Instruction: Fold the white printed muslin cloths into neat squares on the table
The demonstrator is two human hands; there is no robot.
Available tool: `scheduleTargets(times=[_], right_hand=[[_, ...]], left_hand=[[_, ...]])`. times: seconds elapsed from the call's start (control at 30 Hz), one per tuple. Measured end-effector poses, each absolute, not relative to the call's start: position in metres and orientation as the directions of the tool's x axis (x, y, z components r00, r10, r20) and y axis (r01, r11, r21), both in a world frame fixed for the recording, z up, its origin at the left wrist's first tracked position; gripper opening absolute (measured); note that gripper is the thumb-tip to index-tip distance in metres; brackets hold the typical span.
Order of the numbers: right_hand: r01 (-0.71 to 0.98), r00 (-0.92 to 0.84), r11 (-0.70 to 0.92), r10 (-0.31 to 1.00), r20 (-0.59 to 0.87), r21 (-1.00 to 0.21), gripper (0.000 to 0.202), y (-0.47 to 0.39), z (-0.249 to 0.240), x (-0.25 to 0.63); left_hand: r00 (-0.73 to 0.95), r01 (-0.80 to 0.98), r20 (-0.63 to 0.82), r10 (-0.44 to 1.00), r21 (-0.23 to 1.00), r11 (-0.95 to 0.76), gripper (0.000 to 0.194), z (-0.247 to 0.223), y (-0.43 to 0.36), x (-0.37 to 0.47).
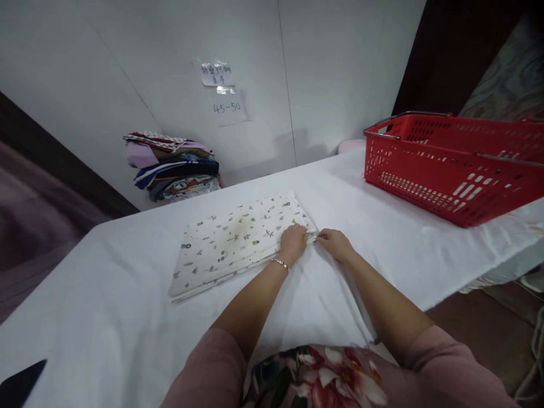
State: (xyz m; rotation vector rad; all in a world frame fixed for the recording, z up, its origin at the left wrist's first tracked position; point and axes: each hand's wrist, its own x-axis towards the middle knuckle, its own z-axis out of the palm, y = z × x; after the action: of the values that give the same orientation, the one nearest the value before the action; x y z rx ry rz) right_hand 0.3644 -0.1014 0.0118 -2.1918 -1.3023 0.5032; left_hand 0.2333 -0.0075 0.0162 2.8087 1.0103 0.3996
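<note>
A folded white cloth (238,243) printed with small grey and tan motifs lies flat on the white-covered table (140,334), in layers. My left hand (294,243) rests on its near right corner, the fingers curled and closed on the layered edge. Just to the right, my right hand (335,243) pinches the tip of the same corner between thumb and fingers. A brownish tint shows on the middle of the cloth's top layer.
A red plastic basket (425,175) with metal handles stands on the table's right. Beyond the far edge rises a stack of folded clothes (176,164) against the wall. Paper signs (232,107) hang above. A dark flat object (21,385) shows at lower left.
</note>
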Motion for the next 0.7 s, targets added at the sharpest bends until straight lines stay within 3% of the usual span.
scheduleTargets(times=[0.33,0.6,0.7], right_hand=[[0.662,0.514,-0.414,0.857,-0.023,-0.624,0.014,-0.093,0.010,0.359],[0.485,0.543,-0.317,0.840,-0.004,-0.815,0.011,-0.089,0.005,0.366],[0.452,0.547,-0.296,0.837,-0.001,-0.841,0.011,-0.088,0.003,0.367]], left_hand=[[0.706,0.635,0.209,0.677,0.236,-0.736,0.013,0.018,-0.010,0.235],[0.828,0.492,0.205,0.522,0.182,-0.851,0.012,0.023,-0.008,0.228],[0.816,0.506,0.178,0.550,0.237,-0.829,0.014,0.026,-0.009,0.230]])
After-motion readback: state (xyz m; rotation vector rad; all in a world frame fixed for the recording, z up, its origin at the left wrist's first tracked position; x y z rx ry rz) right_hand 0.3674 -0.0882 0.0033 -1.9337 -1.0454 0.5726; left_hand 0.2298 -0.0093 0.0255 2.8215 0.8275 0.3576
